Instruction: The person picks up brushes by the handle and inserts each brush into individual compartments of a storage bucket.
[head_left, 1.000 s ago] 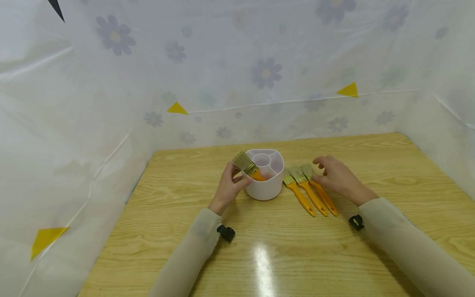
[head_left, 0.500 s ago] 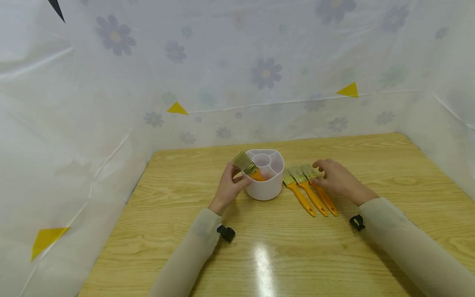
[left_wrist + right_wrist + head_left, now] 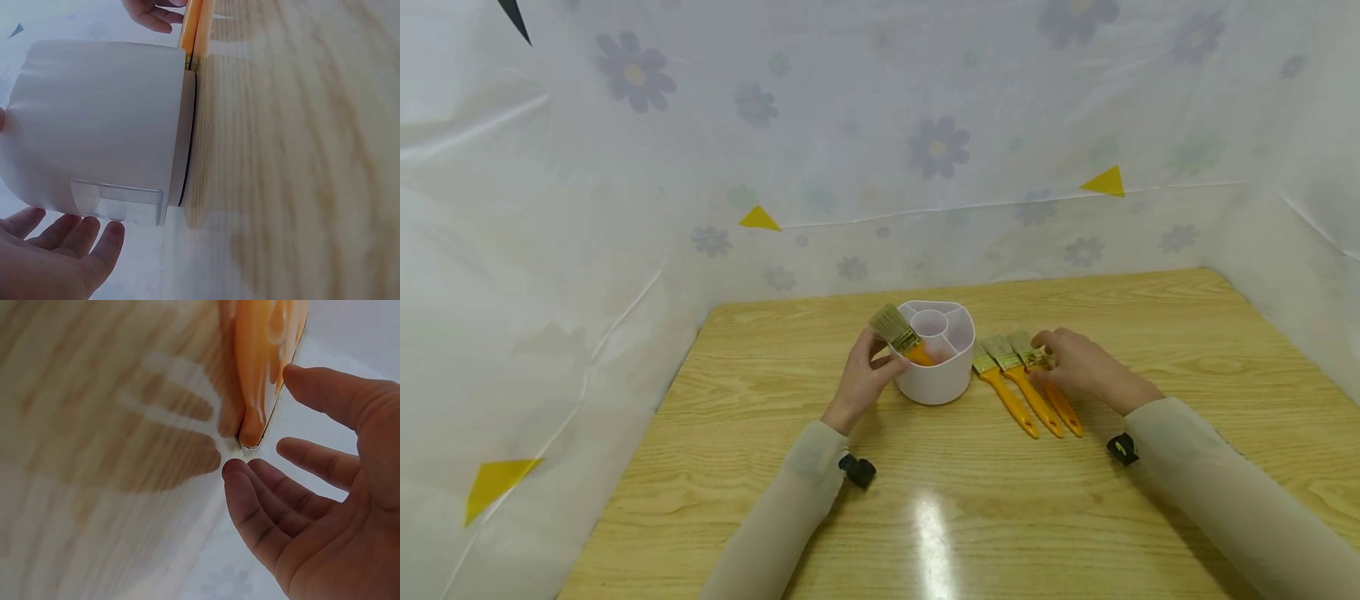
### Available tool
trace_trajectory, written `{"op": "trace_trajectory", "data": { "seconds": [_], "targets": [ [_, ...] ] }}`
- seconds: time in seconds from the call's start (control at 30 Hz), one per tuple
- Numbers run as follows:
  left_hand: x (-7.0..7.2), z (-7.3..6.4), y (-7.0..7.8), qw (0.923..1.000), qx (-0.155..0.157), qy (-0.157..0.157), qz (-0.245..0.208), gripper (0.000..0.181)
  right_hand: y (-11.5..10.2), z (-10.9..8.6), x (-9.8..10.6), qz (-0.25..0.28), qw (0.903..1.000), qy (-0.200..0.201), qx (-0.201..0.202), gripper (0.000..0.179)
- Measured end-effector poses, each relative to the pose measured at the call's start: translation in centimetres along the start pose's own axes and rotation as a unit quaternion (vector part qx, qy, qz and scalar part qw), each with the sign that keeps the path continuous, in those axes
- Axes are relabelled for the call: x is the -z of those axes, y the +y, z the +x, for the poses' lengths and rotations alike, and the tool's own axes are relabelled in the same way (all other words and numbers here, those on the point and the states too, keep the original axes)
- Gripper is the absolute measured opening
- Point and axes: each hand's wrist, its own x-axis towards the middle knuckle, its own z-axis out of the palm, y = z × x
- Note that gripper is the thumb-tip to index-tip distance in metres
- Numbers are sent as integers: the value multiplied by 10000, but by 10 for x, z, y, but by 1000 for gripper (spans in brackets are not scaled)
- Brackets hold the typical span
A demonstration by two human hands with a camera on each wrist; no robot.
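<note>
A white divided organizer (image 3: 934, 385) stands on the table, with a paintbrush (image 3: 904, 335) leaning inside, bristles up. My left hand (image 3: 859, 383) holds the organizer at its left side, thumb near the front rim. In the left wrist view, the fingertips lie by the clear label pocket (image 3: 119, 201). Right of the organizer lie three flat paintbrushes with orange handles: a left brush (image 3: 1011, 407), a middle brush (image 3: 1036, 404) and a right brush (image 3: 1064, 410). Over the right brush's metal band hovers my right hand (image 3: 1086, 371), thumb and fingers spread apart around it.
The wood-grain table (image 3: 865, 533) extends toward me, with a glare streak in front. Flowered white sheeting (image 3: 850, 150) walls the back and sides, marked with yellow triangles (image 3: 760, 219). A black wrist camera (image 3: 857, 471) sits at the left cuff.
My right hand has lowered slightly toward the right brush, its fingertips now closer around the metal band. The left hand and the organizer have stayed nearly in place.
</note>
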Motion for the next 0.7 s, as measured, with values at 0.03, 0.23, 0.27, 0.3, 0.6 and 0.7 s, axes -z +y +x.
{"op": "trace_trajectory", "data": {
  "seconds": [0.03,0.23,0.27,0.3,0.6,0.7],
  "targets": [
    [0,0,0,10000,5,-2,7,57,0,0,0,-24,10000,-23,13,50],
    [1,9,-27,10000,-7,54,29,59,0,0,-2,-114,9999,-98,65,49],
    [1,10,-31,10000,-28,87,28,60,0,0,-2,-114,9999,-114,63,49],
    [1,9,-33,9999,-58,123,9,60,0,0,-2,-115,9998,-135,60,48],
    [-1,9,-36,9993,-143,328,-62,51,-1,1,-1,-195,9993,-300,60,43],
    [-1,9,-36,9993,-129,347,-34,50,0,2,-2,-228,9992,-333,60,42]
  ]
}}
